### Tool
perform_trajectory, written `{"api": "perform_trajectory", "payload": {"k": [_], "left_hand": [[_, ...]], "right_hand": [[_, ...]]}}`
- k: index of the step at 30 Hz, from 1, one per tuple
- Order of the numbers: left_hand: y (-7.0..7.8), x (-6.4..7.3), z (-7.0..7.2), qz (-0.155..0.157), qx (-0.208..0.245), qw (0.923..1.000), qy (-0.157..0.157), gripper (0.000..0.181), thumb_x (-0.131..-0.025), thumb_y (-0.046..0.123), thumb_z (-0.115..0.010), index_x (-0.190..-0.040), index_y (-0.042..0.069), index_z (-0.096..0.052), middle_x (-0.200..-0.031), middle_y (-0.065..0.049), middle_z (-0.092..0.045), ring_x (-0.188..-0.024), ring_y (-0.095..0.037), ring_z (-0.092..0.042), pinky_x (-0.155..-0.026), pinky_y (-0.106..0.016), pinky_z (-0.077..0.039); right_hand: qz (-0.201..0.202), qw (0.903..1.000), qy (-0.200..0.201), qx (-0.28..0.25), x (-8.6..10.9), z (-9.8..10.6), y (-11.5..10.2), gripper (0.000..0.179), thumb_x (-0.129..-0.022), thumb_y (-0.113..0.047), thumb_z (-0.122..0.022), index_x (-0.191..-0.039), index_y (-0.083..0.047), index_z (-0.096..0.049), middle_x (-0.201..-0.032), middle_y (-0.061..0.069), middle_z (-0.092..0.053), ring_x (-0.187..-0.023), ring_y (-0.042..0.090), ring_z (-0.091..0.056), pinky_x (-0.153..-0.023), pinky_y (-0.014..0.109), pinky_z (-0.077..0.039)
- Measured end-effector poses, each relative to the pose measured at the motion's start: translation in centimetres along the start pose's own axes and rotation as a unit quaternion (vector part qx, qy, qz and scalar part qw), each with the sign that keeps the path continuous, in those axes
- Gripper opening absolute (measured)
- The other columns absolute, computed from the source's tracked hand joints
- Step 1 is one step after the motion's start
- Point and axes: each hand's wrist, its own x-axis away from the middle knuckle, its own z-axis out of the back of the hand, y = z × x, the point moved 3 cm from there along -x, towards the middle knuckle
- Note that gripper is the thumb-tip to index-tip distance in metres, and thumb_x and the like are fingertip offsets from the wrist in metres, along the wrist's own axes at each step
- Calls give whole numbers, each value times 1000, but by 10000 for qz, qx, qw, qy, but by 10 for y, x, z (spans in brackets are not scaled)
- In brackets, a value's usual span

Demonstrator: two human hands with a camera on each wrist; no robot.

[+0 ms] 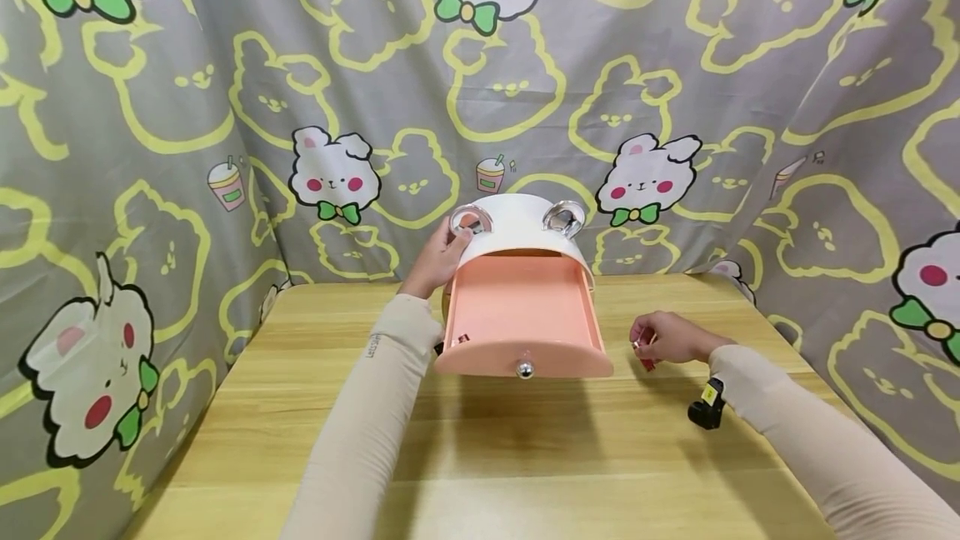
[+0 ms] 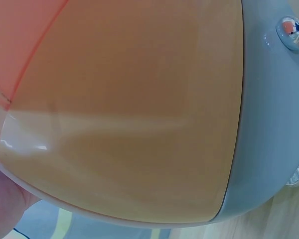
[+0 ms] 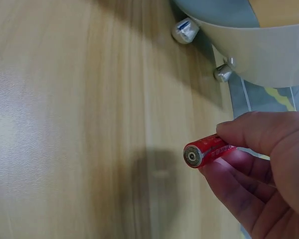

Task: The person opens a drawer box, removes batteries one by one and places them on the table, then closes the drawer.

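A small storage box [image 1: 504, 219] with a white domed top and two silver rings stands on the table. Its pink drawer [image 1: 525, 298] is pulled out, with a silver knob at the front. A small dark red piece [image 1: 462, 338] lies in the drawer's front left corner. My left hand [image 1: 438, 257] grips the box's upper left side, thumb by the left ring [image 1: 471, 218]; its other fingers are mostly hidden. Right of the box, my right hand [image 3: 264, 164] pinches a red battery [image 3: 209, 150] between thumb and fingers, one round metal end showing, above the table.
Below the pink drawer are an orange section [image 2: 129, 99] and a blue-grey front [image 2: 274, 109] with a silver knob [image 2: 291, 32]. Silver feet [image 3: 185, 31] carry the box. Patterned grey curtain [image 1: 405, 107] surrounds the wooden table [image 1: 322, 407] at the back and sides.
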Motion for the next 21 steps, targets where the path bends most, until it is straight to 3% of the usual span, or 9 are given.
{"api": "perform_trajectory", "payload": {"k": [12,21], "left_hand": [[-4,0,0,10,-89,10000,37,42,-103,38,-43,-136,12,-43,-128,-13,-55,-116,-27,-50,-103,-43,-36],[-3,-1,0,10,-106,9999,49,44,-103,37,-43,-139,12,-42,-131,-13,-54,-117,-28,-49,-103,-44,-36]], "right_hand": [[175,9997,-57,145,6,-11,11,9,-83,0,-67,-89,0,-59,-72,0,-59,-61,12,-56,-57,28,-49],[-111,9999,-88,98,7,-14,21,10,-83,-1,-68,-89,-2,-59,-72,0,-58,-61,15,-57,-59,30,-48]]}}
